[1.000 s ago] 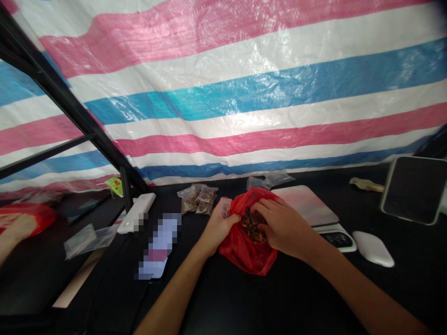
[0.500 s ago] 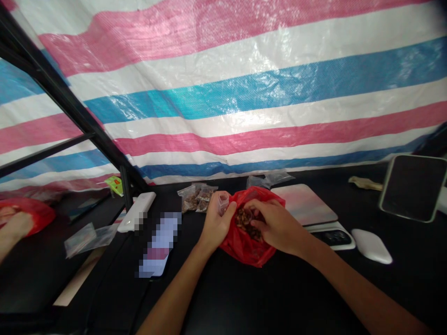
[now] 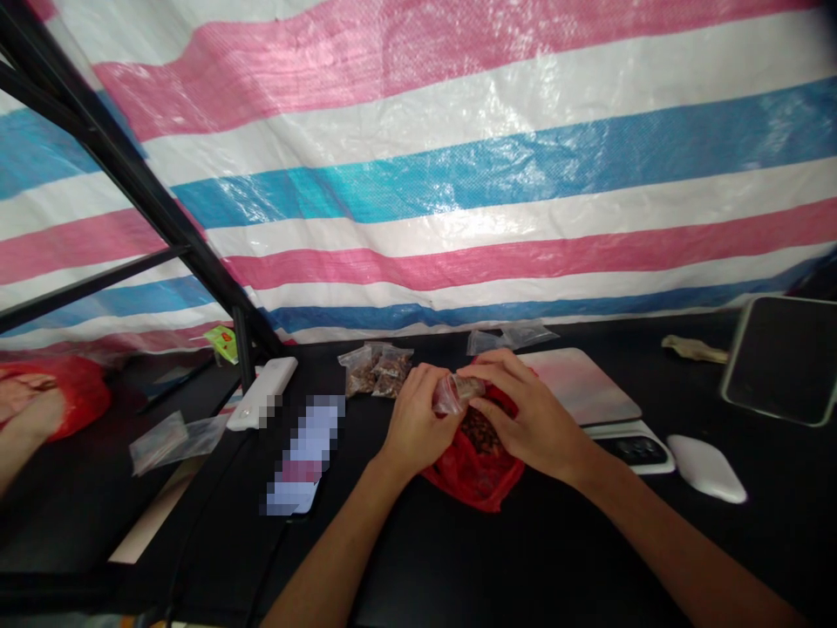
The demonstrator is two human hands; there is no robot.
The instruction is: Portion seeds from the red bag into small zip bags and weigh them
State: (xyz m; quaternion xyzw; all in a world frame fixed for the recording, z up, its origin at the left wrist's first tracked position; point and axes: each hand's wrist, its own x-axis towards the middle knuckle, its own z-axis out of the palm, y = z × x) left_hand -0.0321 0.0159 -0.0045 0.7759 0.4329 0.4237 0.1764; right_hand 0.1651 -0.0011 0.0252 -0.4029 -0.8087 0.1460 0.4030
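Observation:
My left hand (image 3: 418, 419) is closed on a small clear zip bag (image 3: 447, 397), its mouth turned to the right. My right hand (image 3: 533, 414) grips a small clear cup (image 3: 471, 386) with brownish contents, tilted at the bag's mouth; the fingers partly cover it. Both hands are above an open red plastic bag (image 3: 480, 480). Inside the red bag lies a heap of small brown pieces (image 3: 485, 433), too small to name. Several filled zip bags (image 3: 379, 371) lie behind my left hand.
A phone (image 3: 304, 458) and a white power bank (image 3: 263, 392) lie left. On the right are a pinkish flat pad (image 3: 581, 384), a white case (image 3: 706, 468) and a dark-screened device (image 3: 781, 362). Flat clear bags (image 3: 510, 337) lie behind. At far left, another person's hand (image 3: 32, 419) reaches into a red bag.
My right hand has risen out of the red bag with the small cup and moved to the zip bag's mouth. My left hand has turned the zip bag toward it.

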